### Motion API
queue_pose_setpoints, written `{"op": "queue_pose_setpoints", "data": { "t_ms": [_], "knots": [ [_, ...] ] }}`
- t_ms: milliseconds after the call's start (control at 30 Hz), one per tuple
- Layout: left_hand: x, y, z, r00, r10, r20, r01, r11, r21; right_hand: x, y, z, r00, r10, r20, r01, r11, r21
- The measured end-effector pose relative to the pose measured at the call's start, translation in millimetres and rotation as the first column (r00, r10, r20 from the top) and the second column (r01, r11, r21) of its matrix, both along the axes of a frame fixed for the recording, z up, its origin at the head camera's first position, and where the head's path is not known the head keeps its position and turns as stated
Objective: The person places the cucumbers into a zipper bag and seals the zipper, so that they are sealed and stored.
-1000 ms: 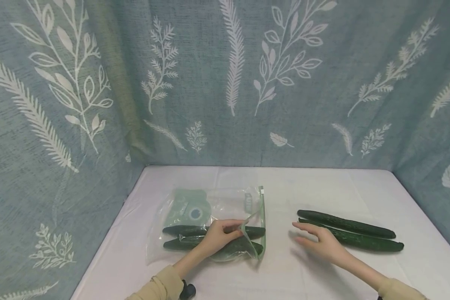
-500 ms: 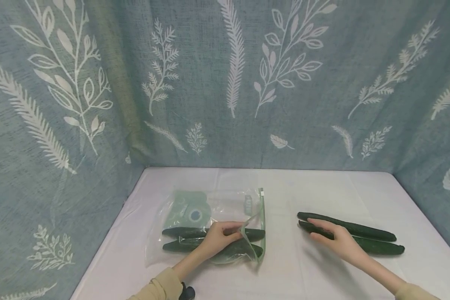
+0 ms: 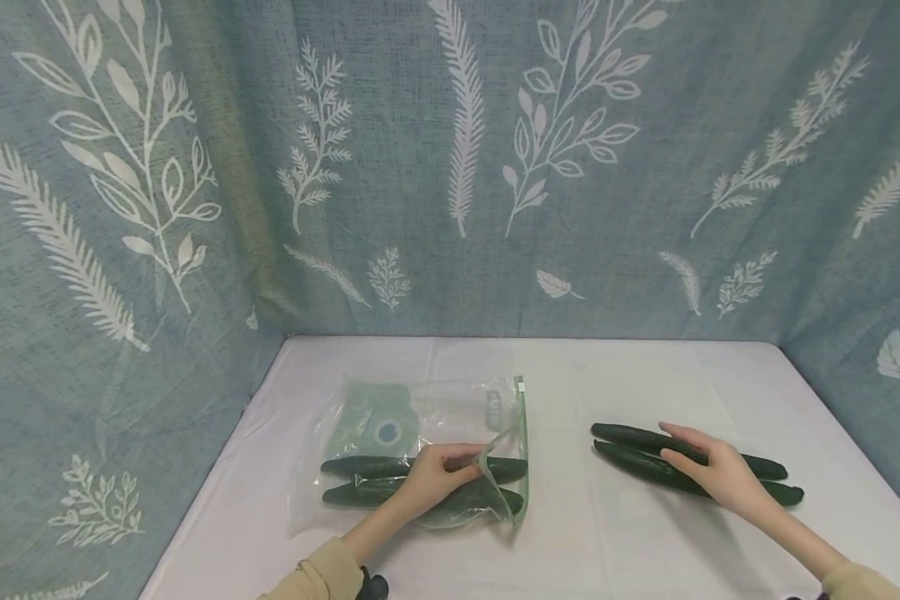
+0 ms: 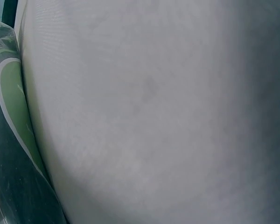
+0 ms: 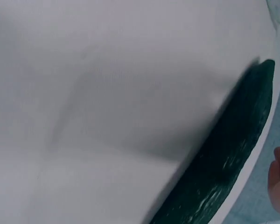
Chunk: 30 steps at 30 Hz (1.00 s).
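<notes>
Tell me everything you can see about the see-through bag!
The zip bag looks like clear, crinkly plastic, with a pale green print and green edging along its mouth. It lies on the white table, mouth toward the right of the head view. The left hand pinches one lip, and the mouth gapes. Two cucumbers lie inside, side by side.

Soft, even light falls from above on the white table point(image 3: 555, 546), and the curtain point(image 3: 412, 158) reads clearly. Small glints catch on the clear bag point(image 3: 450, 404); a blurry shadow spreads beneath the right hand point(image 3: 708, 464). Both wrist views look dimmer and bluish, the left hazy, while a cucumber point(image 5: 228, 149) shows glossy streaks in the right.
</notes>
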<state>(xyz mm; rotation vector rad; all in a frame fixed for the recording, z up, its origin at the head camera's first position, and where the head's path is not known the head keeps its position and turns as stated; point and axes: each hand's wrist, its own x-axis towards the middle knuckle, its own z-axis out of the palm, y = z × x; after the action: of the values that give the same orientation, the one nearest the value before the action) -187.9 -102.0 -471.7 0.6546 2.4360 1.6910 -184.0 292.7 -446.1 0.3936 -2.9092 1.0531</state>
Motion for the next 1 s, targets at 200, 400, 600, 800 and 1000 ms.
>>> {"op": "queue_pose_setpoints", "data": {
  "t_ms": [200, 400, 600, 800, 1000],
  "knots": [
    [-8.4, -2.4, -19.8, 1.000, -0.002, -0.015, 0.002, 1.000, -0.004, -4.0, 17.0, -1.1, 0.999, -0.034, 0.004, 0.034, 0.999, 0.031],
    [-9.8, -2.6, -22.9, 1.000, -0.001, -0.007, 0.001, 1.000, 0.001, -7.8, 35.7, -5.3, 0.999, -0.045, -0.019, 0.046, 0.998, 0.039],
    [-8.8, -2.5, -20.7, 1.000, -0.003, 0.009, 0.003, 1.000, 0.001, -9.7, 50.8, -8.3, 0.996, -0.067, -0.057, 0.070, 0.996, 0.062],
    [-9.4, -2.5, -22.3, 1.000, -0.012, 0.004, 0.012, 1.000, 0.019, -14.2, 64.8, -12.6, 0.997, -0.065, -0.042, 0.068, 0.994, 0.081],
    [-9.8, -3.2, -23.7, 1.000, -0.012, 0.007, 0.012, 1.000, 0.025, -20.7, 78.6, -18.2, 0.997, -0.024, -0.076, 0.034, 0.990, 0.138]
  ]
}}
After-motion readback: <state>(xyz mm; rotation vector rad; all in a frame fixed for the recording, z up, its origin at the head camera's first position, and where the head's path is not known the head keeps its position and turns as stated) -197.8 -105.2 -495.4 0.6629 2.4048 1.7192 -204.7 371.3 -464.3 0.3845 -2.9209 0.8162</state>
